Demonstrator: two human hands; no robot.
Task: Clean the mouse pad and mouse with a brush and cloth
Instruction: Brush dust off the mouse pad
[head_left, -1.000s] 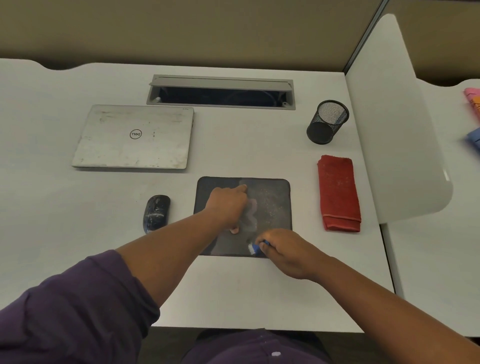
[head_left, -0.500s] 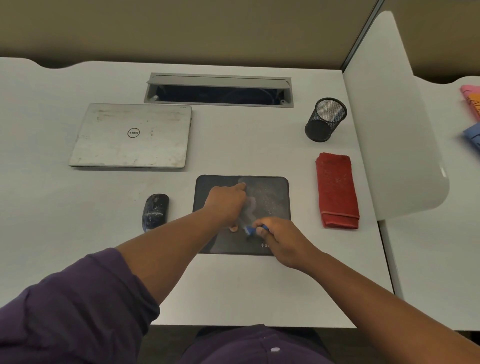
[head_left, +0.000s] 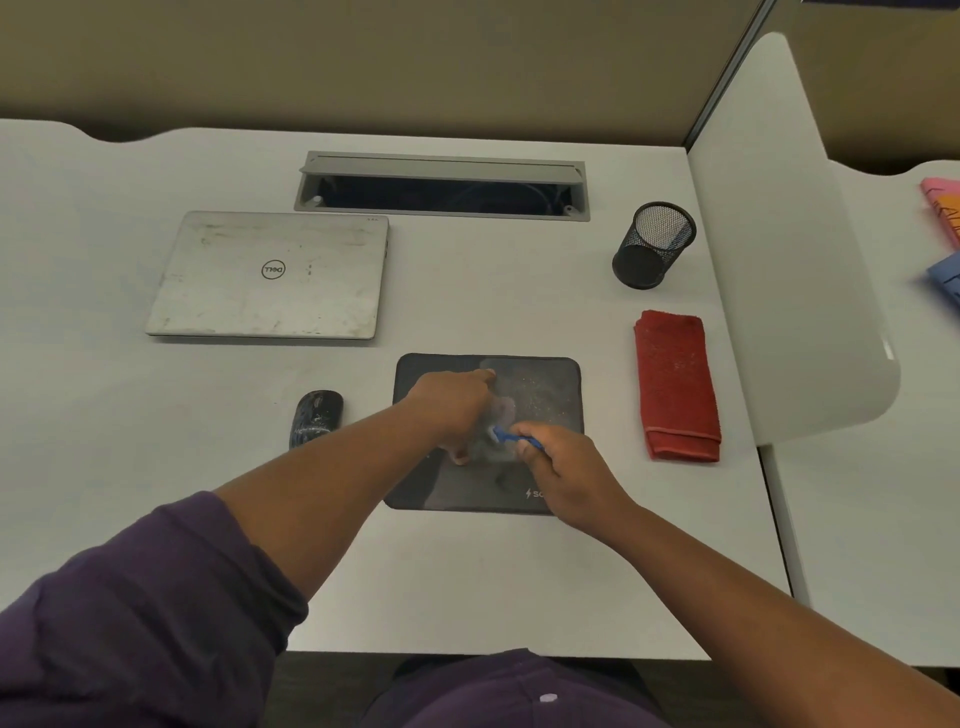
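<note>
The right hand (head_left: 563, 467) grips the blue brush (head_left: 517, 438) (bristles toward upper left) on the mouse pad (head_left: 545, 389); the left hand (head_left: 452, 405) presses flat.

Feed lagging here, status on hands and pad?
Right hand grips brush on pad. Left hand presses pad flat. Mouse, cloth untouched.
</note>
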